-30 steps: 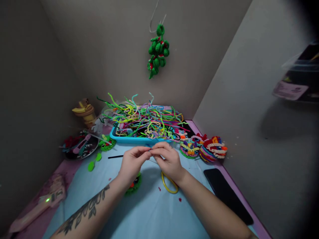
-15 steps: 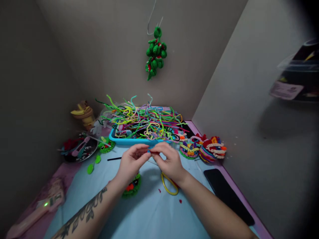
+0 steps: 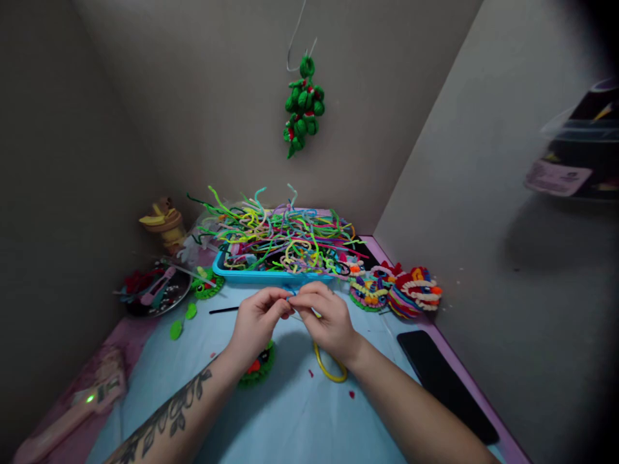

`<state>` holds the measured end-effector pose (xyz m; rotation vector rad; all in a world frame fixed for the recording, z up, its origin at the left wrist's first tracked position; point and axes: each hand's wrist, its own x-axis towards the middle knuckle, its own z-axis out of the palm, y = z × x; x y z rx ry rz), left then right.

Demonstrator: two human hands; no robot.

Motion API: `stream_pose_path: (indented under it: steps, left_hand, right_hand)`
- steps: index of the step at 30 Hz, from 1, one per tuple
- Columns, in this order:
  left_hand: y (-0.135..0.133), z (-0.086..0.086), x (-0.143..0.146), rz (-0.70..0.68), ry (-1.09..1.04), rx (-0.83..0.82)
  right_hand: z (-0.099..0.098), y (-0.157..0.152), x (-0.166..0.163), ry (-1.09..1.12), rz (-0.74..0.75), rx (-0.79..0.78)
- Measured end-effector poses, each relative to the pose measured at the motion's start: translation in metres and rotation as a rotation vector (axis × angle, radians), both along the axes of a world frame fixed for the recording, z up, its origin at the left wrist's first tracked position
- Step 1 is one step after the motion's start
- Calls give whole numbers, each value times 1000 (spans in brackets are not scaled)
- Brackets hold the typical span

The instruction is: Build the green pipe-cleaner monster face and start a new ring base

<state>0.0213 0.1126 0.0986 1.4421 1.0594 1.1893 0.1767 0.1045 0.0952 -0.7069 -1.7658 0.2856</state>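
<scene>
The short fuzzy blue pipe-cleaner piece point(image 3: 291, 297), at 6 o'clock of the blue plastic tray point(image 3: 251, 277), is pinched between the fingertips of the left hand point(image 3: 255, 320) and right hand point(image 3: 327, 320); it is judged light, soft and easily bent, best gripped close to the bend.

Words to read: none.
Pink label point(image 3: 558, 178) on dark box point(image 3: 597, 122): far right of the fingers point(image 3: 309, 299), too blurry to read.

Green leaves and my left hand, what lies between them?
A thin black stick lies on the mat between the leaves and the left hand, in the head view. That hand and the right hand pinch a blue piece.
</scene>
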Motion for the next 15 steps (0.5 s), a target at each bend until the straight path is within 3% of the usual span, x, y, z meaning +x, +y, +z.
stream_pose_path:
  steps: [10, 15]
  left_hand:
    - [-1, 3, 1, -6, 40, 9]
    - [4, -3, 0, -84, -103, -129]
  right_hand:
    - [-3, 0, -4, 21, 1, 0]
    - [0, 2, -2, 30, 19, -57]
